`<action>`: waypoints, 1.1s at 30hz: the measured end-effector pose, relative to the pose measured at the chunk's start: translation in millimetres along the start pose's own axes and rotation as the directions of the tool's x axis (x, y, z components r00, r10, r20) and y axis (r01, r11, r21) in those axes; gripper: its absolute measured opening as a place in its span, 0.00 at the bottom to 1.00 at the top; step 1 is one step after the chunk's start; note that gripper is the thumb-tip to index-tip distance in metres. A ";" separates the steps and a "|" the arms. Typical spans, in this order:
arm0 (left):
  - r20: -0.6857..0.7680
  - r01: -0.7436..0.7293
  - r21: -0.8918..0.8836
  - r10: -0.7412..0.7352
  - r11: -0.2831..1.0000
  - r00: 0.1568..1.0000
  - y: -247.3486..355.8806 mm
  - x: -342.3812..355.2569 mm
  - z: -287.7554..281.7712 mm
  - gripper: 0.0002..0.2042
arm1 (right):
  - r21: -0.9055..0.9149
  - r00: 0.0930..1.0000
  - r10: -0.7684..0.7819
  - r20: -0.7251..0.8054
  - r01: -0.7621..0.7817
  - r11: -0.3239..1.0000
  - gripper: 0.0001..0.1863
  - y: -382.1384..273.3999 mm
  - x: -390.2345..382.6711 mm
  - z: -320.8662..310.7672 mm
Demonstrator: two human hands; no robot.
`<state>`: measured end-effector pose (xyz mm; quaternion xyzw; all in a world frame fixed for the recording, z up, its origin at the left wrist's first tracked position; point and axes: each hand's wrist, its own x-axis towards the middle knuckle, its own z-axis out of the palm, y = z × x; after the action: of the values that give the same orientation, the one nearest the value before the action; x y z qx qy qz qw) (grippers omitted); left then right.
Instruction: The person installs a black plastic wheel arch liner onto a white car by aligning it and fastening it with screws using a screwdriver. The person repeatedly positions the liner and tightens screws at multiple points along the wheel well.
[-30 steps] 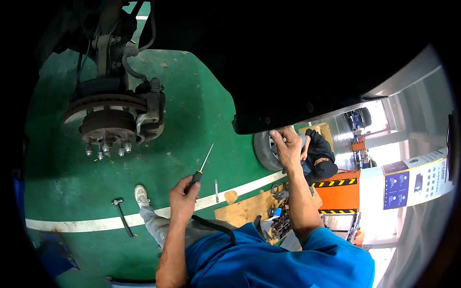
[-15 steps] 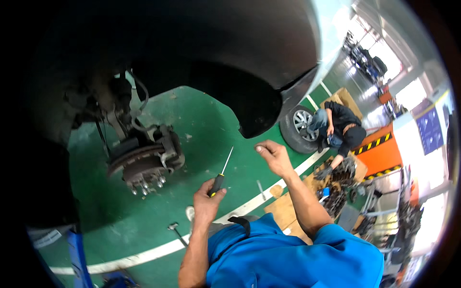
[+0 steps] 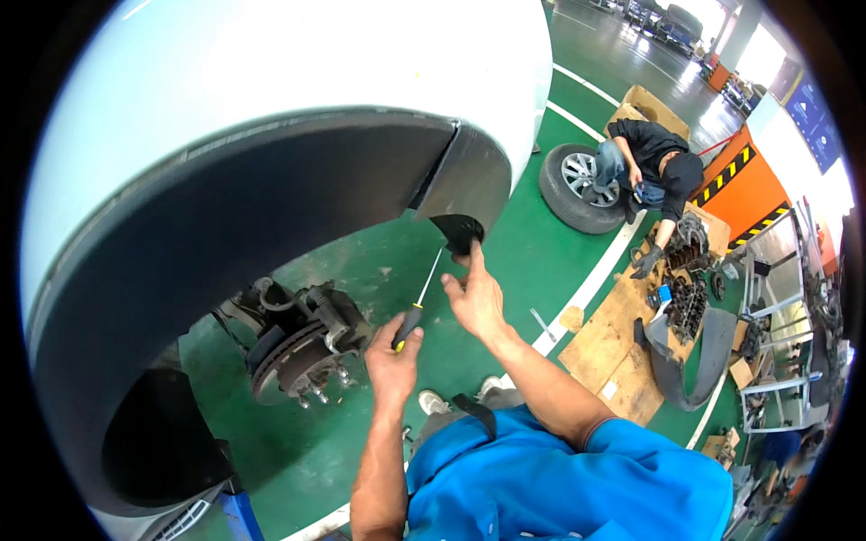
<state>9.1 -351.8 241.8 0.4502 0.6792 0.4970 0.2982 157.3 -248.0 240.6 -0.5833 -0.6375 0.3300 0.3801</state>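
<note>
Head view: the left hand [image 3: 393,353] grips a yellow-and-black screwdriver [image 3: 418,303], its shaft angled up toward the lower edge of the black wheel-arch liner [image 3: 456,185]. The right hand [image 3: 475,296] is open, fingertips touching that edge. The brake disc [image 3: 287,362] sits well apart, with green floor [image 3: 523,243] between.

Bright daylight comes from the far right, where the background washes out to white. The pale car body [image 3: 298,63] glares on top, while the wheel arch [image 3: 225,207] beneath lies in deep shadow. Fisheye distortion bends straight floor lines [image 3: 586,288] and blackens the frame's corners. The centre stays sharp; the edges soften.
</note>
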 end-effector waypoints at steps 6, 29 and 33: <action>0.096 0.009 0.011 -0.010 1.000 0.995 15.7 23.7 7.3 0.17 | 0.003 0.998 0.057 0.007 -0.057 0.998 0.42 2.0 3.8 2.2; 0.282 -0.111 -0.202 0.167 0.973 0.945 -24.6 48.9 19.3 0.16 | 0.175 0.967 0.238 -0.086 -0.220 0.960 0.34 32.7 -70.6 -3.0; 0.255 -0.146 -0.184 0.191 0.972 0.948 -25.7 50.5 22.7 0.16 | 0.149 0.972 0.219 -0.084 -0.205 0.967 0.33 37.1 -70.5 -6.2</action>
<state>-0.7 -299.4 212.2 0.5445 0.5480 0.5083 0.3805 183.1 -314.5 204.6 -0.6361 -0.5269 0.3828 0.4138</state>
